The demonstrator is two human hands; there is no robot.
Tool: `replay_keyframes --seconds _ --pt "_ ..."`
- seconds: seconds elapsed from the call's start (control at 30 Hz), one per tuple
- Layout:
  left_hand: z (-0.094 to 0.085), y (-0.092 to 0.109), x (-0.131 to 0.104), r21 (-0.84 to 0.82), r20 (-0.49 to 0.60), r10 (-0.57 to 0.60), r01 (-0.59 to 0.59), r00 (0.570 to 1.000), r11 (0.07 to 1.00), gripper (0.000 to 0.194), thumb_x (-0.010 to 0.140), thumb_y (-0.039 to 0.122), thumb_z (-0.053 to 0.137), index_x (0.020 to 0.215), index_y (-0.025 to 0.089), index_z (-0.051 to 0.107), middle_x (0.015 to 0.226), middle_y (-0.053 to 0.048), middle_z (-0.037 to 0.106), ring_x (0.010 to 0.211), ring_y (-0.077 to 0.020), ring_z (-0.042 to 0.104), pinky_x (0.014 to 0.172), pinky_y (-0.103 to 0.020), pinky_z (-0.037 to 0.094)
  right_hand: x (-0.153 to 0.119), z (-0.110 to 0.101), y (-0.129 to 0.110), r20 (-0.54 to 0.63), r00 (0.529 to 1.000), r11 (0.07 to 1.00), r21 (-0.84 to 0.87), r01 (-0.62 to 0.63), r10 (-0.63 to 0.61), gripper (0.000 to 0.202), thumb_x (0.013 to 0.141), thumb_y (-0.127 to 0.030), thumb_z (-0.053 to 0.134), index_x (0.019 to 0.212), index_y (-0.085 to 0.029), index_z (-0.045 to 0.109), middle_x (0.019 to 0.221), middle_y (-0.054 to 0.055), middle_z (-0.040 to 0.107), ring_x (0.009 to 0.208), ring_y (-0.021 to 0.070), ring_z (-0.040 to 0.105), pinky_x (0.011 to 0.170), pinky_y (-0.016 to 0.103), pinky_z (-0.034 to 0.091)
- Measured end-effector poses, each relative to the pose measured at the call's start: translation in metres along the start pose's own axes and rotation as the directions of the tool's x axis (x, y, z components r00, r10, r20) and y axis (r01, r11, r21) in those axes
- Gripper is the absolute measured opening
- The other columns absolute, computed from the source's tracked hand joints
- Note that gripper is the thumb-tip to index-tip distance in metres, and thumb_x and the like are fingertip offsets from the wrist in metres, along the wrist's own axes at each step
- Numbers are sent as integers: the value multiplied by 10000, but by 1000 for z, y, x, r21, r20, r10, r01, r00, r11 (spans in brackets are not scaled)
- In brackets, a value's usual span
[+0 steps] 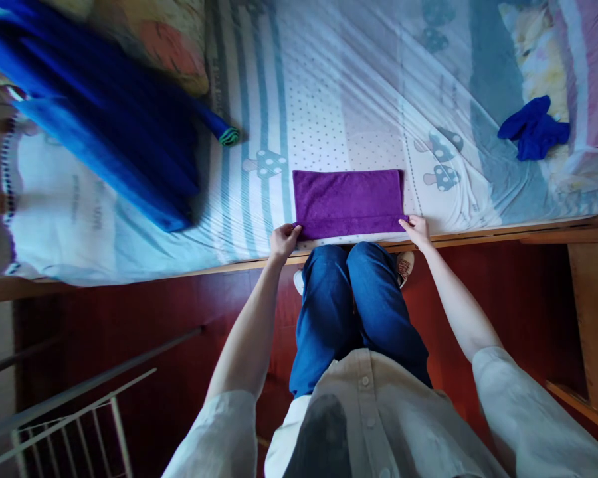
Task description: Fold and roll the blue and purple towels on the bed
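A purple towel (349, 196) lies flat as a rectangle near the front edge of the bed, with a folded strip along its near side. My left hand (285, 240) pinches its near left corner between thumb and fingers. At the near right corner, my right hand (416, 231) is closed on the purple cloth in the same way. Both forearms reach forward on either side of my knees.
The bed (323, 126) has a patterned sheet and a wooden edge (498, 234). Blue garments (114, 113) lie at the left, a small blue cloth (535, 129) at the right. Pillows stand behind both. A white metal rack (74, 425) is at the lower left.
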State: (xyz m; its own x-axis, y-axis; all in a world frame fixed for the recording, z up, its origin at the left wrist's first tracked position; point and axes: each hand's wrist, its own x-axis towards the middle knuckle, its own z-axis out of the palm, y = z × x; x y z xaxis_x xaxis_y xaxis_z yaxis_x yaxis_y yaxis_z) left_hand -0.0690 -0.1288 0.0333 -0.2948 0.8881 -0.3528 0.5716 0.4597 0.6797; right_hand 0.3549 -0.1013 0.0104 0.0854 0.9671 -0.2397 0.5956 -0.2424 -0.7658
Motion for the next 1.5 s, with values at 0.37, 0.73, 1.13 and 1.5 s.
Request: replay_keyframes --seconds 0.37,0.73,1.13,1.5 --pt "4 -3 -3 -2 -64 -29 28 998 1000 340 775 504 597 704 175 647 527 -1 565 572 -168 546 545 -271 343 3 3 4 -37 999 1000 2 -26 26 436 805 -614 661 659 -212 575 596 -5 598 637 164 565 605 248 430" --pt "15 0 -18 100 -212 109 -90 971 991 277 900 344 588 1128 187 604 972 -87 732 934 -238 694 898 -364 527 -6 6 -4 -113 993 999 -44 17 -22 407 900 -471 640 1140 -147 695 925 112 772 854 249 722 814 356 575" --pt "15 3 -21 410 337 527 -625 781 665 612 964 188 403 1572 115 384 1627 -182 414 1564 -291 293 1290 -545 226 -39 1 -46 331 850 689 -500 525 -409 554 977 -201 478 1529 -152 493 1604 141 465 1521 289 383 1247 556 301" --pt "37 9 4 446 305 499 -584 811 678 580 956 94 344 1524 74 463 1554 -234 493 1505 -328 406 1249 -551 322 -7 27 -42 284 899 694 -572 438 -333 571 950 -45 393 1497 -113 543 1524 183 546 1438 310 511 1259 581 297"
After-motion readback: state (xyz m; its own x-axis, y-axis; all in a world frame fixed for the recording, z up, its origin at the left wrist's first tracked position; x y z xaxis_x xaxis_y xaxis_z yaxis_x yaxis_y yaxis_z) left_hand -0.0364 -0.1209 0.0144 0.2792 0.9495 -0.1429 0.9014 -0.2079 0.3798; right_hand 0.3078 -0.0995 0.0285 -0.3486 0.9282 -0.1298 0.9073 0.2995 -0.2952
